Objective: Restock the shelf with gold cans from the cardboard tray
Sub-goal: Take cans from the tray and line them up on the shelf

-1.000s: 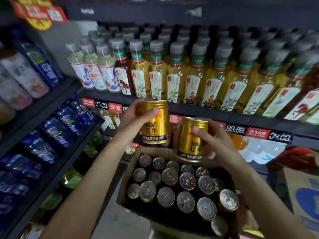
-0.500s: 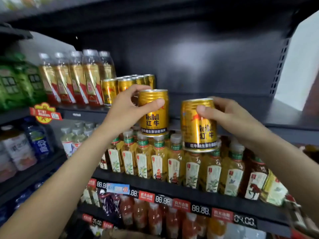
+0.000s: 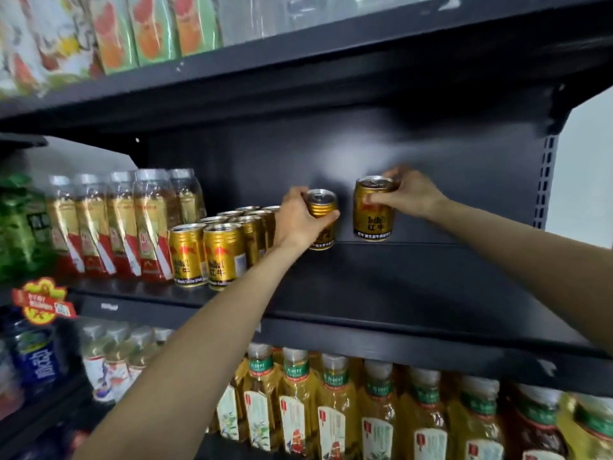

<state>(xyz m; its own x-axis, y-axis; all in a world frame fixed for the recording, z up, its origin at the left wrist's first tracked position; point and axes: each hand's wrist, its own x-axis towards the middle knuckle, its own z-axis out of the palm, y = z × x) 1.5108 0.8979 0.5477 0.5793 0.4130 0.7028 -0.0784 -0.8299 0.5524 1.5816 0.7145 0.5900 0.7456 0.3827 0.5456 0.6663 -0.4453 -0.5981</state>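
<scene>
My left hand grips a gold can at the back of the dark shelf, its base on or just above the shelf board. My right hand holds a second gold can by its top rim, upright, close to the back panel. To the left stands a block of several gold cans in rows. The cardboard tray is out of view.
Clear bottles with red and gold labels stand left of the cans. Yellow tea bottles fill the shelf below. Packets line the shelf above. Right of the held cans the dark shelf board is bare up to the perforated upright.
Both hands have carried their cans up from the tray and deep into the shelf, toward the back panel. The view has tilted upward, so the tray has dropped out of sight.
</scene>
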